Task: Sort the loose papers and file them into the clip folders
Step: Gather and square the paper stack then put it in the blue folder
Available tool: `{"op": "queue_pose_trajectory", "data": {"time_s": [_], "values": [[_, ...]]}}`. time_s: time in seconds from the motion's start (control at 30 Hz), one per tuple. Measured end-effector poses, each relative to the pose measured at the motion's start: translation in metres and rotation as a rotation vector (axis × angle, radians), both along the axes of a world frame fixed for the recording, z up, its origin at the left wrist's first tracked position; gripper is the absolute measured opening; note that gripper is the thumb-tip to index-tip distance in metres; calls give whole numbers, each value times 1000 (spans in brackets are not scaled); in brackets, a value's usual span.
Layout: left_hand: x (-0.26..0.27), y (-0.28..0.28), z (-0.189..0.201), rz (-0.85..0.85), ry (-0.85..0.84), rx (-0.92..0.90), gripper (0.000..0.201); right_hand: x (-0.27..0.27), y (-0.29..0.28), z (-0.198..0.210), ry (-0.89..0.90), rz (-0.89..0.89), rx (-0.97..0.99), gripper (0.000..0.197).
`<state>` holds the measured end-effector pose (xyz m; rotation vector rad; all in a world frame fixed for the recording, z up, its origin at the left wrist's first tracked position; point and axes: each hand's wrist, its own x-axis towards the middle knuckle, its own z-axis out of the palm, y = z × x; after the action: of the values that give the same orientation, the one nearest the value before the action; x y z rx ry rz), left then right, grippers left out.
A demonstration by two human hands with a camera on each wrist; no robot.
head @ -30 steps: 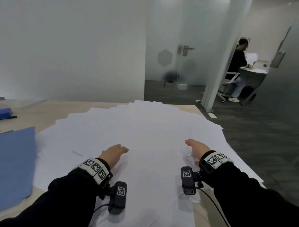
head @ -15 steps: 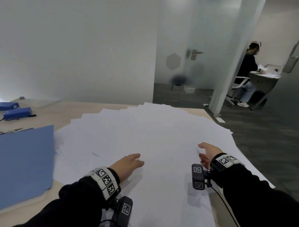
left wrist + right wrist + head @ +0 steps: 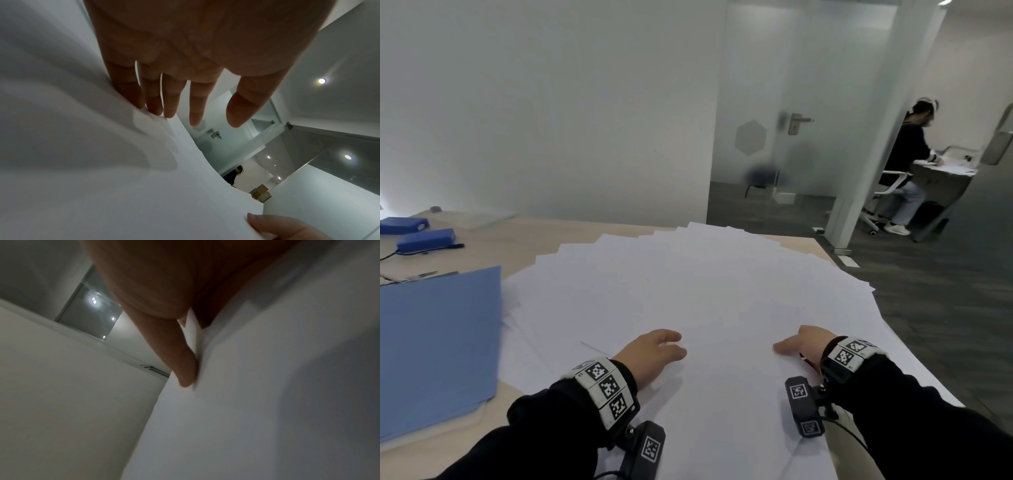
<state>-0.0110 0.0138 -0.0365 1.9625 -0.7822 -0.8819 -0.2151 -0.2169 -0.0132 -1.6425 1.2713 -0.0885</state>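
White loose papers lie fanned out in a wide pile across the wooden table. A blue folder lies flat at the left, its edge over the pile. My left hand rests on the near part of the pile. In the left wrist view its fingers are straight, the tips touching a sheet. My right hand is at the pile's right side, thumb pointing left on top. The right wrist view shows its thumb pressed on a sheet edge, with the other fingers hidden underneath.
Two blue box-like items with cables sit at the table's far left. The table's right edge drops to dark carpet. A person sits at another desk beyond a pillar.
Both hands have drawn closer together on the pile. The left hand slid right. The right thumb now points left over the top sheet.
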Motion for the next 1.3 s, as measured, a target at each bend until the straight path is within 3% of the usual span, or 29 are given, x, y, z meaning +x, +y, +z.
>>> {"op": "queue_pose_trajectory", "data": {"time_s": [0.07, 0.23, 0.3, 0.4, 0.43, 0.53, 0.57, 0.73, 0.87, 0.97, 1.03, 1.1, 1.2, 1.3], "values": [[1, -1, -1, 51, 31, -21, 45, -2, 12, 6, -46, 5, 12, 11], [7, -8, -10, 179, 132, -39, 62, -4, 14, 4, -68, 38, 20, 16], [7, -11, -11, 162, 149, -1, 67, -3, 5, -2, -22, 46, -41, 39], [1, -14, -10, 98, 159, 63, 56, -1, -11, -20, -31, 36, -81, 70], [0, -16, -9, 79, 152, 73, 55, -1, -13, -22, -29, 39, -85, 71], [-5, -20, -5, 37, 39, 101, 46, 0, 3, -9, -22, 49, -109, 40], [-5, -20, -4, 30, 5, 109, 45, 0, 8, -4, -46, 21, -111, 38], [-6, -18, -1, 73, -40, 143, 67, -4, 9, -13, -148, -71, -36, 85], [-6, -15, 2, 48, 131, 161, 67, -10, -13, -40, -141, -55, 2, 70], [-14, -15, 6, -105, 219, 183, 38, -13, -32, -62, -136, -65, -3, 79], [-19, -16, 6, -122, 155, 190, 24, -14, -37, -66, -154, -94, 11, 78], [-19, -18, 3, -110, 58, 177, 18, -18, -17, -44, -181, -161, 59, 65], [-11, -19, 5, -83, -13, 176, 23, -27, -7, -30, -154, -205, 168, 36], [9, -13, 2, 9, -51, 137, 32, -33, -6, -25, -164, -213, 226, 36]]}}
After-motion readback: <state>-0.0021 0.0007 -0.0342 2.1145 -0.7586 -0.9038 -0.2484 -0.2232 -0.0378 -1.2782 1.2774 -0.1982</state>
